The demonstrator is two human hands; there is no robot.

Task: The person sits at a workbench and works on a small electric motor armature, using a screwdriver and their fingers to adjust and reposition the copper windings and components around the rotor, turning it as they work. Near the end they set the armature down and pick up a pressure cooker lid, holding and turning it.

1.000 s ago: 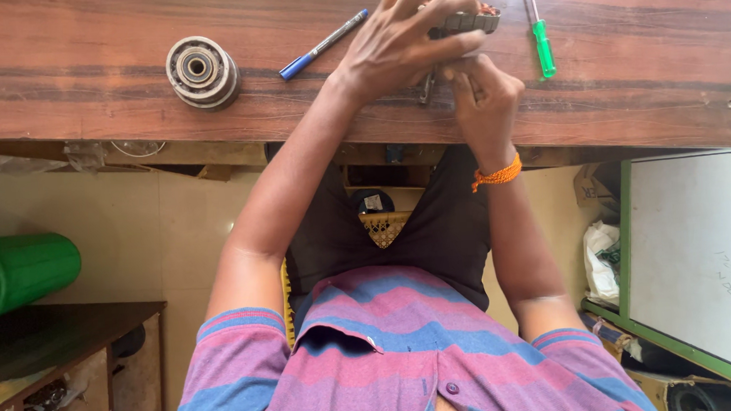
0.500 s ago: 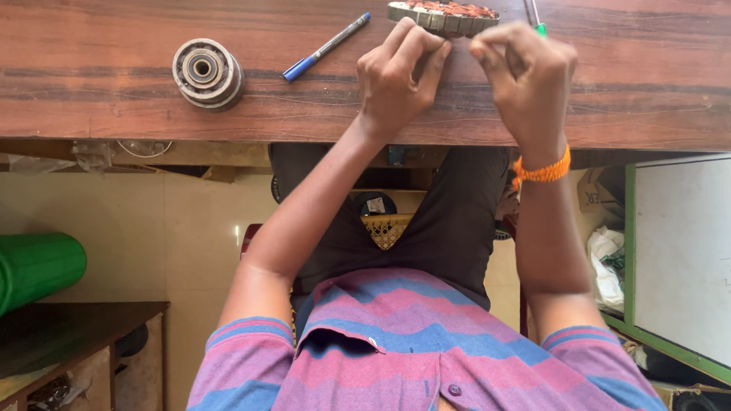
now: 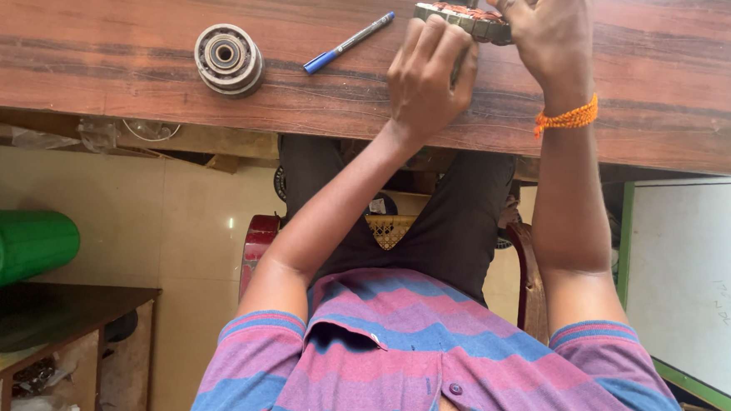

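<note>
Copper-wound and ringed in metal, the motor stator (image 3: 461, 17) lies flat near the far edge of the wooden tabletop (image 3: 127, 101), its long side running left to right. The right hand (image 3: 549, 25) closes over its right end, thumb hooked on the near rim, so it is the hand with the firmer hold. The left hand (image 3: 427, 77) sits just on the near side, fingers curled against the stator's left flank; whether they pinch it or merely press is hard to tell. A blue pen (image 3: 349, 42) lies just left of the stator, and a grey round bearing housing (image 3: 228, 59) farther left.
</note>
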